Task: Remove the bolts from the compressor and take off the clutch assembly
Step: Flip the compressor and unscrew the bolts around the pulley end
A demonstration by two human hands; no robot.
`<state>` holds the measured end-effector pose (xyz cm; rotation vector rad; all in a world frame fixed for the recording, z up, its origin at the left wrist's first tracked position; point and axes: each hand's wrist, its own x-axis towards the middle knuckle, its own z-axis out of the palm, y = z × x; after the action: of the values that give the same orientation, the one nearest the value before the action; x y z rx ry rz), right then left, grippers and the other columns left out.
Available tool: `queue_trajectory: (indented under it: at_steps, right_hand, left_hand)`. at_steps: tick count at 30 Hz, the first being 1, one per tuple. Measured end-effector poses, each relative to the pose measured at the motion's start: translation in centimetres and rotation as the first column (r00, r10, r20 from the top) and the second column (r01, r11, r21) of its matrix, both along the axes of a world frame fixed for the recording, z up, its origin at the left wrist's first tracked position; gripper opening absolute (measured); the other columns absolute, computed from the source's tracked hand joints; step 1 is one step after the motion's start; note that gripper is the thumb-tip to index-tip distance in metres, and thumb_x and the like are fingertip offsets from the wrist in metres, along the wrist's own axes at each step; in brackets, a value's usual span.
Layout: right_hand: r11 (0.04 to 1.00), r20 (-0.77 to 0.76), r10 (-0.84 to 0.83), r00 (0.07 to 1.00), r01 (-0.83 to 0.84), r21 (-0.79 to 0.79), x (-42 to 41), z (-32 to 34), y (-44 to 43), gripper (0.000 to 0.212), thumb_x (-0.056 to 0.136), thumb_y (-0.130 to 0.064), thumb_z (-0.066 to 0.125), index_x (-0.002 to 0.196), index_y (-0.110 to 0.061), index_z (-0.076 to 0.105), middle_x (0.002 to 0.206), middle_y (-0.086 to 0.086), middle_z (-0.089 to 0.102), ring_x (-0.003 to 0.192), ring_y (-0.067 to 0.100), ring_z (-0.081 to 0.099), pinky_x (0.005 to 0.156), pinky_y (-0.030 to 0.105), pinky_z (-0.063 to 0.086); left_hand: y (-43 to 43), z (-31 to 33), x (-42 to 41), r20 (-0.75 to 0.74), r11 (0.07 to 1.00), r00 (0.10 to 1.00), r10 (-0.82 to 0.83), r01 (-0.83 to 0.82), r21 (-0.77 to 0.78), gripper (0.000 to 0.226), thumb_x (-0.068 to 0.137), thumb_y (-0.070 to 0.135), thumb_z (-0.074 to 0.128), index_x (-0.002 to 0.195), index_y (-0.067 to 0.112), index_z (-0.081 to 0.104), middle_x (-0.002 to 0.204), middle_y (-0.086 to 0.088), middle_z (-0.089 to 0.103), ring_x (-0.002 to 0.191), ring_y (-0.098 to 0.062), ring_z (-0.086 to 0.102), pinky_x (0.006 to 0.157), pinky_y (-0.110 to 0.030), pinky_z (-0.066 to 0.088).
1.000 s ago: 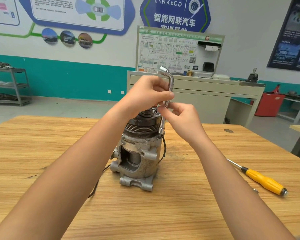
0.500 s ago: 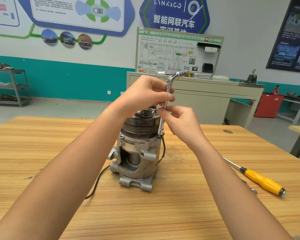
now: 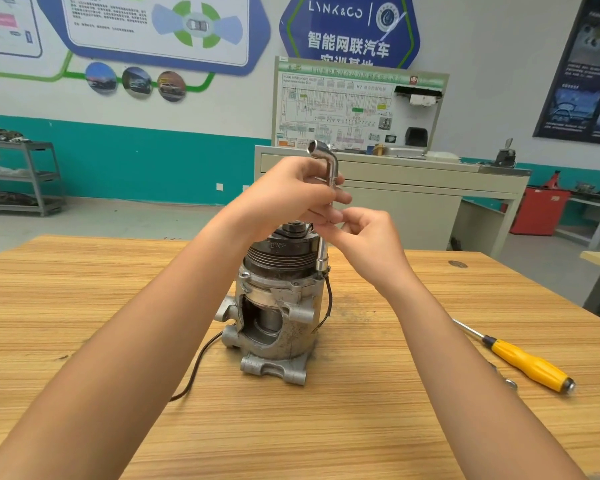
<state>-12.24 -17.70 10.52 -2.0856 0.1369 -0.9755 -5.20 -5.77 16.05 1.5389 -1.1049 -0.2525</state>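
Observation:
A grey metal compressor (image 3: pixel 274 320) stands upright on the wooden table (image 3: pixel 326 427), its grooved clutch pulley (image 3: pixel 279 252) on top. A chrome L-shaped socket wrench (image 3: pixel 329 168) stands vertically along the compressor's right side, its lower socket on a bolt by the right flange. My left hand (image 3: pixel 291 195) grips the wrench shaft just under the bend. My right hand (image 3: pixel 364 233) pinches the shaft a little lower. The bolt itself is hidden under the socket.
A yellow-handled screwdriver (image 3: pixel 527 363) lies on the table at the right, with a small metal part (image 3: pixel 510 382) beside it. A black cable (image 3: pixel 201 362) trails left from the compressor. Behind the table stand a grey cabinet (image 3: pixel 413 199) and a shelf cart (image 3: pixel 18 174).
The wrench's bent top end has swung round from pointing right to pointing left and toward me, turned between my fingers. Both hands stay on the shaft.

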Motion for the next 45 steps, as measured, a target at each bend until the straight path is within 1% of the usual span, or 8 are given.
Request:
queue_trajectory:
  at_steps: [9, 15, 21, 27, 30, 33, 38, 45]
  right_hand:
    - [0.995, -0.061, -0.053, 0.997, 0.048, -0.084, 0.3, -0.2, 0.3, 0.012, 0.081, -0.036, 0.065, 0.073, -0.028, 0.064, 0.042, -0.01, 0.037, 0.04, 0.003, 0.036, 0.042, 0.016, 0.027]
    - [0.995, -0.078, -0.039, 0.996, 0.031, -0.093, 0.1, 0.0, 0.2, 0.023, 0.088, -0.031, 0.057, 0.073, -0.016, 0.064, 0.047, -0.009, 0.04, 0.048, 0.012, 0.042, 0.052, 0.026, 0.034]
    - [0.992, -0.036, -0.096, 0.995, 0.092, -0.088, 0.3, -0.1, 0.4, 0.022, 0.082, -0.031, 0.066, 0.063, -0.025, 0.055, 0.048, -0.01, 0.043, 0.044, 0.002, 0.04, 0.044, 0.015, 0.03]
    - [0.997, -0.024, -0.067, 0.997, 0.066, -0.041, -0.1, 0.2, 0.2, 0.017, 0.077, -0.03, 0.072, 0.069, -0.016, 0.067, 0.057, 0.005, 0.055, 0.057, 0.016, 0.05, 0.057, 0.028, 0.04]
    - [1.0, -0.041, -0.031, 0.999, 0.03, -0.007, -0.2, 0.3, 0.2, 0.017, 0.077, -0.031, 0.072, 0.073, -0.014, 0.07, 0.062, 0.011, 0.06, 0.058, 0.014, 0.05, 0.058, 0.03, 0.042]
    - [0.999, -0.033, -0.012, 0.999, 0.014, 0.052, -0.2, 0.0, 0.3, 0.006, 0.076, -0.029, 0.072, 0.074, -0.025, 0.07, 0.068, -0.005, 0.069, 0.066, 0.008, 0.061, 0.069, 0.029, 0.05]
    - [0.997, 0.002, 0.005, 1.0, -0.005, 0.075, 0.0, -0.2, 0.1, 0.011, 0.081, -0.025, 0.068, 0.072, -0.03, 0.068, 0.07, -0.013, 0.068, 0.072, 0.002, 0.064, 0.074, 0.028, 0.052]
    - [0.999, 0.114, -0.046, 0.992, 0.044, 0.026, 0.4, -0.3, 0.7, 0.019, 0.077, -0.022, 0.074, 0.072, -0.032, 0.058, 0.071, -0.017, 0.063, 0.067, -0.009, 0.059, 0.062, 0.008, 0.047]
  left_hand:
    - [-1.7, -0.5, -0.3, 0.264, 0.959, 0.922, 0.282, -0.277, -0.054, 0.027, 0.073, 0.022, 0.08, 0.073, 0.017, 0.053, 0.06, 0.007, 0.056, 0.049, -0.004, 0.054, 0.054, -0.019, 0.046]
    - [0.0, 0.1, 0.4, 0.038, 0.992, 0.998, -0.045, 0.04, 0.119, 0.013, 0.089, 0.009, 0.061, 0.094, 0.02, 0.067, 0.089, 0.005, 0.074, 0.07, -0.003, 0.063, 0.059, -0.014, 0.05]
    - [-1.1, -0.3, 0.4, 0.233, 0.981, 0.955, 0.182, -0.194, 0.03, 0.019, 0.076, 0.019, 0.077, 0.069, 0.018, 0.06, 0.057, 0.007, 0.061, 0.045, 0.001, 0.051, 0.048, -0.013, 0.043]
    - [-0.1, 0.1, 1.0, 0.069, 0.993, 0.996, -0.058, 0.051, 0.103, 0.017, 0.089, 0.007, 0.061, 0.093, 0.021, 0.068, 0.09, 0.005, 0.074, 0.082, -0.01, 0.065, 0.07, -0.022, 0.05]
    - [-0.4, 0.2, 0.8, 0.155, 0.993, 0.985, 0.073, -0.086, 0.077, 0.008, 0.084, 0.011, 0.068, 0.084, 0.018, 0.065, 0.075, 0.006, 0.07, 0.064, -0.002, 0.06, 0.058, -0.015, 0.047]
    - [-1.1, -0.3, 0.9, 0.174, 0.985, 0.97, 0.168, -0.171, 0.006, 0.017, 0.079, 0.015, 0.074, 0.081, 0.013, 0.058, 0.066, 0.005, 0.057, 0.046, 0.006, 0.051, 0.047, -0.009, 0.041]
    - [-0.3, -0.4, 1.5, 0.057, 0.999, 0.998, -0.013, 0.01, 0.051, 0.012, 0.089, 0.011, 0.062, 0.091, 0.022, 0.065, 0.093, 0.006, 0.073, 0.082, -0.007, 0.063, 0.074, -0.025, 0.052]
    - [-1.7, -0.4, 1.2, 0.271, 0.969, 0.931, 0.243, -0.244, -0.03, 0.028, 0.077, 0.025, 0.076, 0.068, 0.019, 0.051, 0.059, 0.009, 0.055, 0.047, 0.004, 0.05, 0.055, -0.017, 0.044]
